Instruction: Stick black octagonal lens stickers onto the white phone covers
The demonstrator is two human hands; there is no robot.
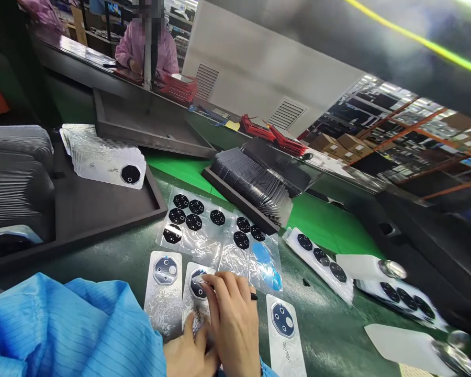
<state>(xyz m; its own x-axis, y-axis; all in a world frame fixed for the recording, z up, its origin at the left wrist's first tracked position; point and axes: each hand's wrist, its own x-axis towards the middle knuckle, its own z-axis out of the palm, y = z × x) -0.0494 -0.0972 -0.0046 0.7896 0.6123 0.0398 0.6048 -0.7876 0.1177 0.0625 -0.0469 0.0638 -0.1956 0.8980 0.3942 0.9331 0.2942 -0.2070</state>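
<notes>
- Dark green table (329, 335) runs across the view, with a bright green mat (322, 220) further back.
- Big dark tray (102, 209) on the left, with stacked grey trays (15, 183) at its left end.
- Blue sleeve (70, 330) fills the bottom left corner.
- Fanned black sheets (255, 183) lie in a narrow tray behind the films.
- Fanned white covers (102, 157) lean in the big tray, the front one with a black camera patch.
- Co-worker in pink (145, 47) sits at the far counter, well apart.
- Clear film sheets (204, 230) carry black octagonal pieces and lie just behind the three front covers.
- More covers in a row (322, 259) sit to the right, partly blurred.
- Left cover (164, 293) lies flat, untouched, just beside the middle one.
- Right cover (284, 335) lies flat, near the right hand but apart from it.
- Middle cover (190, 309) lies flat between those two, mostly hidden under both hands.
- Right hand (231, 319): fingers stretched out and unclenched, tips pressing on the middle cover's camera ring. Not wrapped around anything.
- Left hand (186, 356): thumb lies on the middle cover's lower part. The other fingers are hidden under the right hand, so I cannot tell if it grips.
- Black ring (254, 297) on a right-hand finger.
</notes>
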